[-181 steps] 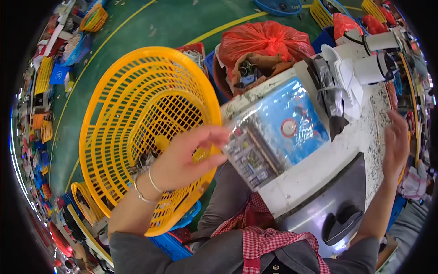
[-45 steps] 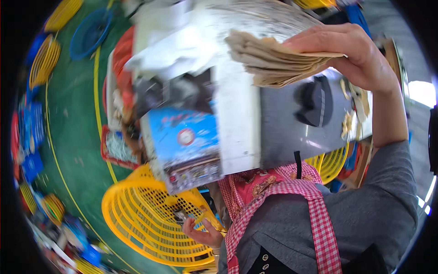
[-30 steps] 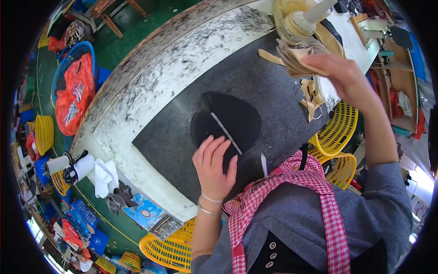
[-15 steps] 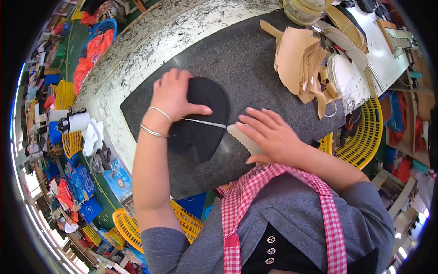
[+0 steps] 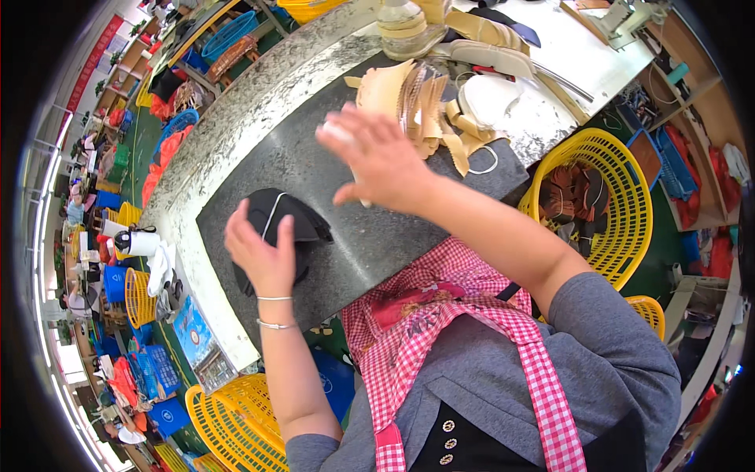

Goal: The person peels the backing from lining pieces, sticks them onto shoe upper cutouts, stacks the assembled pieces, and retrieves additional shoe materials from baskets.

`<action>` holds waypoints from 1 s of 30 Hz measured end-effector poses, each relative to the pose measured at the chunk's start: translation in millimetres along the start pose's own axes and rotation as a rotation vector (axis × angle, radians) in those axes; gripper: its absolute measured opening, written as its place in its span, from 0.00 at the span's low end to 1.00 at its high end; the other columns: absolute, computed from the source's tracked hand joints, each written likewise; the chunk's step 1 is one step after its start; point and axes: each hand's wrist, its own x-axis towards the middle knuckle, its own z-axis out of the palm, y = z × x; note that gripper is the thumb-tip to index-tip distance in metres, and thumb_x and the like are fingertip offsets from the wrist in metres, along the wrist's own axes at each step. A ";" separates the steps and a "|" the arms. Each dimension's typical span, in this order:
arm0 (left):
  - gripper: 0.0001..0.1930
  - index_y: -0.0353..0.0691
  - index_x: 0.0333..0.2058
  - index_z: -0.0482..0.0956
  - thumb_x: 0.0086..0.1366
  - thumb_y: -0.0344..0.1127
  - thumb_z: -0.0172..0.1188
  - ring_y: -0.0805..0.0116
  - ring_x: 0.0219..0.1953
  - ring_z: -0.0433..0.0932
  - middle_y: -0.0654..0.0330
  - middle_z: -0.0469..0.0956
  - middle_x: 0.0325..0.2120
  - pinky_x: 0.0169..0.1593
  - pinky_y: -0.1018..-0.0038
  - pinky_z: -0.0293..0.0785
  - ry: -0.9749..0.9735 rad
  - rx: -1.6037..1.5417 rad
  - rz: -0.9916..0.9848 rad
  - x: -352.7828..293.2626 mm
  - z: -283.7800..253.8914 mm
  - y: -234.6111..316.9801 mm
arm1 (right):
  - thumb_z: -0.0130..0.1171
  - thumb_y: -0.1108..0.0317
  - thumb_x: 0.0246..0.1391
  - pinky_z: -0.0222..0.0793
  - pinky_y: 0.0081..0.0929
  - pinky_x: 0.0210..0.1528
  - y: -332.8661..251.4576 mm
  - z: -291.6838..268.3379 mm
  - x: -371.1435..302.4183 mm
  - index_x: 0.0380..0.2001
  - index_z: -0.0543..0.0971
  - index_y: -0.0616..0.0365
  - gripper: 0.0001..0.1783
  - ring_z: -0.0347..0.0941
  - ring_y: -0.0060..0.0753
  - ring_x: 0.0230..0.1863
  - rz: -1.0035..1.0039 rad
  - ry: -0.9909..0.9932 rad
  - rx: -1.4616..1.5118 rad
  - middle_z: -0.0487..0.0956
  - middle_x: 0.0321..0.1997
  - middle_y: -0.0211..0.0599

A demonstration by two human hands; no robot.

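Note:
A stack of black fabric-like pieces (image 5: 308,224) lies on the dark mat (image 5: 346,252), with a white band (image 5: 273,214) across it. My left hand (image 5: 263,250) rests on the stack's near left side, its thumb and fingers spread. Raised over the mat, my right hand (image 5: 381,161) is close to a bundle of tan saw-edged pieces (image 5: 385,85). Motion blurs its fingers. Pale bits show at its fingertips and under its thumb, seemingly a pale saw-edged piece mostly hidden by the hand.
Rolls of tape (image 5: 405,31) and white rounded pieces (image 5: 484,101) sit at the back of the worktable. To the right, a yellow basket (image 5: 629,228) holds dark brown items. Another yellow basket (image 5: 228,417) stands below the table at left.
My right hand has swung up and left toward the tan bundle, and the pale piece has left its spot on the mat. The black stack now lies turned, its band running differently; the view has shifted.

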 end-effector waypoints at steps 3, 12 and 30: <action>0.41 0.35 0.63 0.64 0.54 0.41 0.73 0.46 0.62 0.64 0.45 0.67 0.59 0.67 0.56 0.58 -0.141 -0.280 0.126 2.0 5.6 67.5 | 0.63 0.66 0.53 0.56 0.44 0.71 53.6 -37.9 -2.1 0.61 0.72 0.52 0.30 0.63 0.47 0.68 0.212 0.018 0.136 0.72 0.63 0.43; 0.73 0.44 0.73 0.38 0.37 0.56 0.81 0.35 0.72 0.49 0.35 0.48 0.69 0.72 0.49 0.46 -0.377 -0.264 0.140 58.5 125.0 123.8 | 0.64 0.79 0.39 0.51 0.46 0.75 215.7 -102.9 -36.1 0.67 0.65 0.49 0.46 0.54 0.46 0.74 0.007 -0.729 -0.315 0.64 0.71 0.34; 0.29 0.45 0.60 0.73 0.58 0.30 0.68 0.32 0.66 0.61 0.39 0.69 0.60 0.72 0.48 0.50 -0.141 -0.561 0.353 91.2 164.6 148.5 | 0.65 0.65 0.53 0.61 0.46 0.64 155.0 -111.0 -25.9 0.57 0.75 0.57 0.27 0.64 0.45 0.65 0.478 -0.561 -0.375 0.74 0.58 0.38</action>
